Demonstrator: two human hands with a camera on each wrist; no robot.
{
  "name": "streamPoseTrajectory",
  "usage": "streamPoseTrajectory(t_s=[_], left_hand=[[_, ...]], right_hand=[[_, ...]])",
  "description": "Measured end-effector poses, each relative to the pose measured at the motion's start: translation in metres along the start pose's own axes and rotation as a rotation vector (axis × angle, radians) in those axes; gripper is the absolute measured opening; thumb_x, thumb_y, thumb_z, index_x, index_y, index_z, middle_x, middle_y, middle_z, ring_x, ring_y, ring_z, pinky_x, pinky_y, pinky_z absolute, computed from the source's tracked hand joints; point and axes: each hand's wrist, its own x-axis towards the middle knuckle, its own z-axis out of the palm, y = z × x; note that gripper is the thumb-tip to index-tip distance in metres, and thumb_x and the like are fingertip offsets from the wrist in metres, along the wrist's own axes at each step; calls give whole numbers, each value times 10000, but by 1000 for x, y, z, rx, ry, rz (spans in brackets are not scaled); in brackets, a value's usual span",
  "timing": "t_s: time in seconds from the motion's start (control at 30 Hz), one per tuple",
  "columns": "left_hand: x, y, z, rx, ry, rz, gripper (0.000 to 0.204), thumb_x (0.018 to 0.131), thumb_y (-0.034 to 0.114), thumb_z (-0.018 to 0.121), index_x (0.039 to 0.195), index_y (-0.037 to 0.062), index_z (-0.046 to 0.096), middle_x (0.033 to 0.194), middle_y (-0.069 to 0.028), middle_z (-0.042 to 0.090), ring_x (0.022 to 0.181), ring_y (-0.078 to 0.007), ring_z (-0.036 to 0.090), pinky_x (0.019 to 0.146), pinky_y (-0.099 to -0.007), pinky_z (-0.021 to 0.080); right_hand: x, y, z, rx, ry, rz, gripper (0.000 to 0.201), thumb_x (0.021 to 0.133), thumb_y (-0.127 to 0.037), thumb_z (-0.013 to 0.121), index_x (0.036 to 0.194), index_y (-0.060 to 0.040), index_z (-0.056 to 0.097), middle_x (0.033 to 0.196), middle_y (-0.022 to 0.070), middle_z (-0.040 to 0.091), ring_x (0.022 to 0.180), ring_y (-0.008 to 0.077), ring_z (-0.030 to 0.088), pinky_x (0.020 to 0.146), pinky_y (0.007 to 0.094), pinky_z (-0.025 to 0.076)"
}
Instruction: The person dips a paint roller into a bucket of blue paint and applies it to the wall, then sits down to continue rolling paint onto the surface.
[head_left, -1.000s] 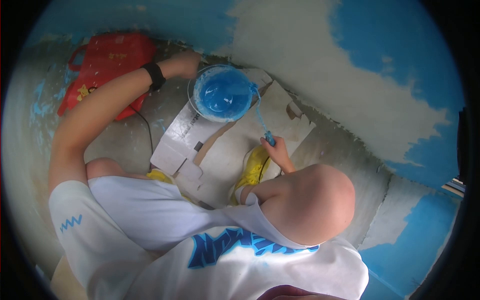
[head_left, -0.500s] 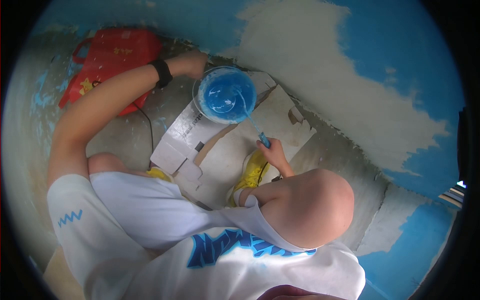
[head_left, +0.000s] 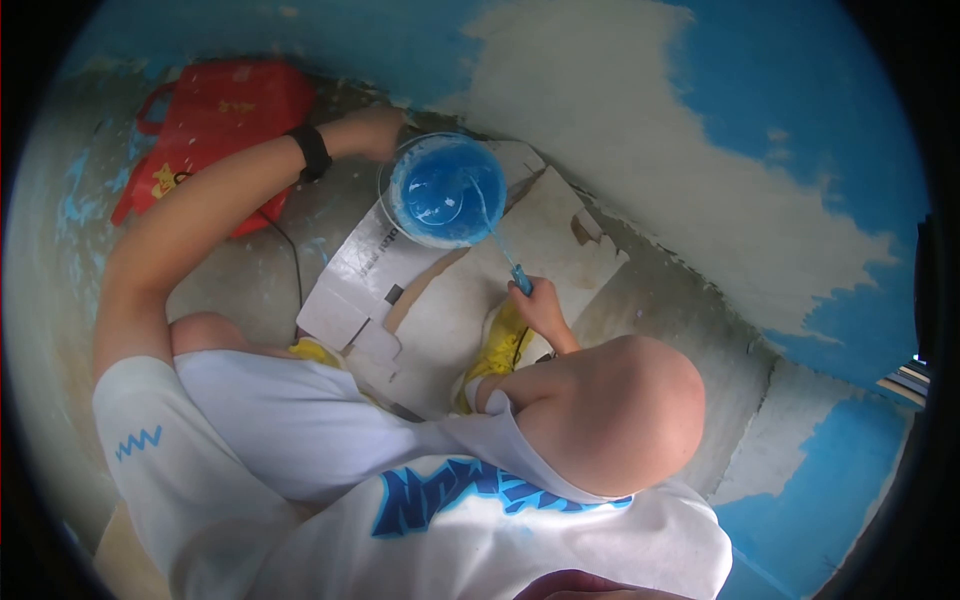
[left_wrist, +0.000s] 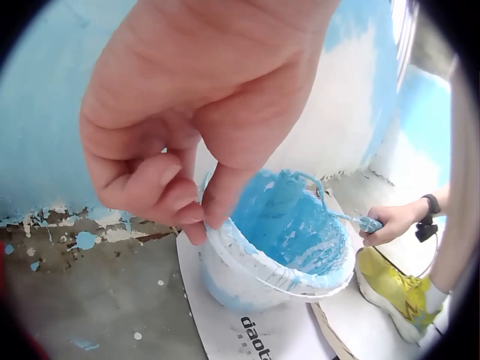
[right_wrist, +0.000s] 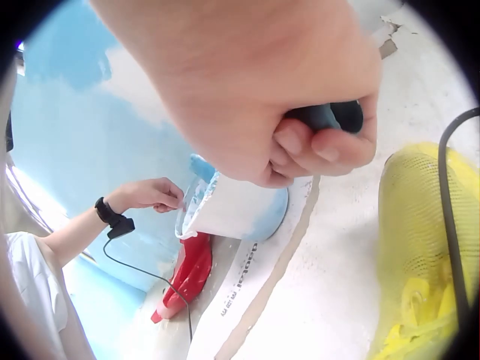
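A white bucket (left_wrist: 236,274), coated with blue paint (head_left: 440,185) inside, stands on flattened cardboard. My left hand (left_wrist: 195,112) pinches the bucket's near edge between thumb and curled fingers in the left wrist view. In the head view this left hand (head_left: 372,132) lies at the bucket's upper left. My right hand (head_left: 545,308) grips the blue handle (head_left: 521,280) of a paint roller, whose thin wire frame (head_left: 497,240) bends over the rim into the bucket. The roller's head is hidden down in the paint. In the right wrist view the fingers of my right hand (right_wrist: 262,97) wrap the handle.
Printed cardboard (head_left: 350,270) lies on the paint-spotted floor. A red bag (head_left: 225,120) is on the left, with a dark cable beside it. Part-painted blue and grey wall (head_left: 600,130) rises close behind the bucket. My yellow shoe (head_left: 505,345) is just below the right hand.
The roller's wire frame has swung from the bucket's right edge inward over the paint, its head going out of sight. My right hand moved slightly left; my left hand stays at the bucket.
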Motion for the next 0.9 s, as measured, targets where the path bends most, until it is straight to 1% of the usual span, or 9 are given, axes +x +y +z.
streamPoseTrajectory(t_s=[0.17,0.23,0.3,0.5,0.57,0.63,0.73,0.83,0.9], left_hand=[[-6,2,0,-31,42,-38,336,718,97,719,1014,-58,685,1019,-251,685,965,-364,679,794,-423,560],[-2,-2,2,-18,28,37,326,716,101,719,995,-65,691,1007,-253,685,959,-362,680,795,-426,555],[-5,1,-2,-31,17,31,327,714,105,720,995,-61,696,1006,-250,686,956,-362,680,796,-427,554],[2,-2,2,-11,-48,13,315,719,112,716,994,-41,712,1006,-244,690,945,-356,683,793,-423,552],[-4,3,-6,10,-93,20,307,722,113,715,987,-42,713,1008,-244,690,942,-356,683,792,-423,552],[-13,8,-8,12,-23,-39,309,725,122,720,974,-60,709,1004,-244,691,935,-353,685,793,-422,552],[-7,5,-1,20,-32,1,300,723,122,724,956,-66,707,997,-247,691,930,-353,686,794,-423,551],[-3,0,0,11,-51,21,292,725,119,718,956,-59,708,994,-249,690,930,-356,684,796,-425,551],[-3,-3,5,15,-26,13,290,725,116,711,957,-58,708,995,-249,691,929,-359,684,796,-425,550]], right_hand=[[1,3,0,40,-7,8,355,873,-251,632,712,53,543,559,132,445,542,178,408,560,400,407],[0,3,0,42,-19,17,357,872,-253,634,712,52,542,560,137,446,542,182,411,562,403,409],[2,1,1,-27,-22,52,299,850,-223,622,757,57,571,604,211,510,539,275,458,606,416,447],[2,0,2,-11,-54,31,307,855,-228,617,764,62,574,614,222,515,545,301,466,613,423,449],[1,-4,-1,-4,-19,21,308,857,-227,616,764,64,575,611,222,514,541,305,465,610,423,448],[3,-2,1,3,7,8,309,858,-226,615,764,66,576,608,222,514,538,308,463,607,424,447],[3,8,2,82,-26,3,326,857,-235,618,750,68,568,598,220,512,528,310,469,601,428,446],[4,2,1,0,-4,16,340,856,-242,623,732,68,555,582,205,493,520,276,456,589,422,441],[2,5,2,92,20,2,342,857,-243,625,725,64,551,570,184,467,525,232,429,574,410,431]])
